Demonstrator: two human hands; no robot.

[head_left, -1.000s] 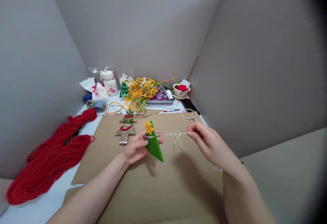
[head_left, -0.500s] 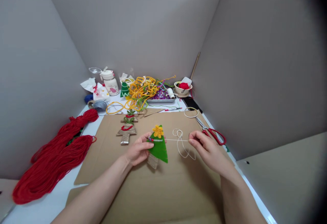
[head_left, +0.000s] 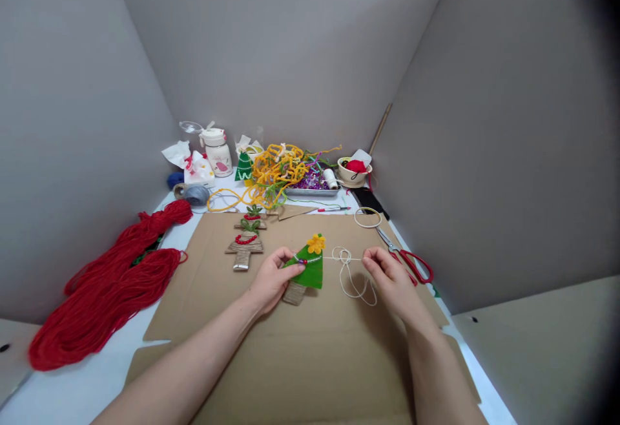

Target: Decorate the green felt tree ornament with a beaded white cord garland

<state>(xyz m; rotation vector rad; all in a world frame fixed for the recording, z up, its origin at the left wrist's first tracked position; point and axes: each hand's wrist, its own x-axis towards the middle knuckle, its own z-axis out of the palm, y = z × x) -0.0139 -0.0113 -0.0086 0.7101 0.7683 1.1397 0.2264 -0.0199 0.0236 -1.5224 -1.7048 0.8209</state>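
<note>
My left hand [head_left: 274, 278] grips a green felt Christmas tree [head_left: 310, 274] by its left edge, thumb on the front. A yellow flower [head_left: 316, 243] tops the tree, and a brown trunk [head_left: 294, 293] sticks out below. A short row of beads [head_left: 303, 261] lies across the felt near my thumb. From the tree's right side a white string [head_left: 342, 258] runs taut to my right hand [head_left: 387, 276], whose thumb and fingertips pinch it. The string's slack loops rest on the cardboard [head_left: 310, 360] between my hands.
Red-handled scissors [head_left: 411, 266] and a hoop [head_left: 368, 217] lie at the right. Twine-wrapped trees [head_left: 244, 248] lie left of centre. Red yarn skeins [head_left: 116, 283] fill the left side. Along the back stand a bottle [head_left: 217, 154], orange yarn [head_left: 278, 170], a bead tray [head_left: 312, 191] and a bowl [head_left: 354, 172].
The tree has turned in my left hand, its flower tip now leaning further right. The string stays stretched to my right hand. The whole view has shifted slightly.
</note>
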